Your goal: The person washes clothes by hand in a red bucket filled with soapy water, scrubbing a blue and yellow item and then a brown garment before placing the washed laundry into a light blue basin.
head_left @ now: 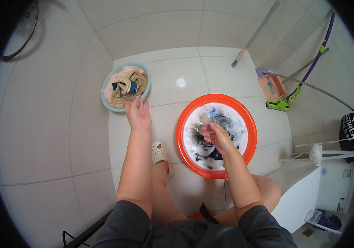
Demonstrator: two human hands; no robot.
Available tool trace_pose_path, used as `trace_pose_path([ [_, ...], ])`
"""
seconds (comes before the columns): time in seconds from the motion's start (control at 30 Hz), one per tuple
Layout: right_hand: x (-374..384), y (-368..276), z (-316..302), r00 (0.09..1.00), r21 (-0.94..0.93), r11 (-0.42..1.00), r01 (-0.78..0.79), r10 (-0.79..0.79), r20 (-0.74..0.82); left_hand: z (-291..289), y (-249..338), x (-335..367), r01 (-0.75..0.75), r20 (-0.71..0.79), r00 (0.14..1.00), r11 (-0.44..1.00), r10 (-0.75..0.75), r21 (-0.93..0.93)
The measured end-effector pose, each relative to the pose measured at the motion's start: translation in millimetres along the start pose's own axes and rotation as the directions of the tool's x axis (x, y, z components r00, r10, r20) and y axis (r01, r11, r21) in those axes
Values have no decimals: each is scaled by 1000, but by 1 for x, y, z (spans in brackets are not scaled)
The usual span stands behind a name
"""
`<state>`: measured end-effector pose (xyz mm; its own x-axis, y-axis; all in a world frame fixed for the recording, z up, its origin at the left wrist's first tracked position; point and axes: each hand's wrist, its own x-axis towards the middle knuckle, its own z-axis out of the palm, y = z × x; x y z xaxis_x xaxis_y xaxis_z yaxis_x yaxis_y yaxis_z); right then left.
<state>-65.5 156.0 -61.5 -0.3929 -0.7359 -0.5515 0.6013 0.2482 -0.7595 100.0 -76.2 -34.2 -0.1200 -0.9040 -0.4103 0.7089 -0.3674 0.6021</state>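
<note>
— Where's the dark cloth (216, 154) from your end?

— Through my head view, I have it half sunk in white suds (237, 113) inside the round orange tub (179, 138), which sits on the tiled floor (166, 76). The right hand (217, 137) is over the middle of the tub, its fingers partly curled.

— Grasping anything?

— I can't tell. There's something clear and shiny right at the fingertips, perhaps a cup, perhaps only water catching the light; my view is too coarse there to settle it.

— And the left hand (138, 117)?

— Fingers loosely spread, nothing gripped that I can see. It's at the near rim of the teal basin (103, 93), which has a tan garment (140, 78) heaped in it; touching or just beside, I couldn't swear to either.

— How would you expect the dark cloth to handle?

— Soft and limp, but heavy for its bulk, because it looks soaked. The suds should make it slick, so I wouldn't trust a fingertip pinch. I'd gather a full fistful where the navy part breaks the surface, toward the near side of the tub, and let it drain over the rim.

— And the tan garment?

— It looks thick and floppy, and hardly fragile. I'd scoop under the heap rather than tug one loose fold.
</note>
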Motion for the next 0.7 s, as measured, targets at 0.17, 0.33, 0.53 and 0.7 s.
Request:
trace_pose_path([
  [0.17, 19, 22, -42, 977, -283, 957, 72, -124, -172, -4, -5, 5, 28, 66, 997, 999, -30, 30],
  [0.33, 58, 109, -164, 814, -488, 861, -143, -178, -552, 13, -16, -5, 117, 65, 991, 991, -121, 58],
  [0.53, 53, 224, -268, 615, -431, 851, -301, -172, -770, 40, -41, -30, 196, 131, 967, 968, -217, 155],
  [0.7, 62, 202, -168, 633, 201, 927, -316, 364, -683, 32, -35, -38, 168, 84, 977, 946, -198, 278],
])
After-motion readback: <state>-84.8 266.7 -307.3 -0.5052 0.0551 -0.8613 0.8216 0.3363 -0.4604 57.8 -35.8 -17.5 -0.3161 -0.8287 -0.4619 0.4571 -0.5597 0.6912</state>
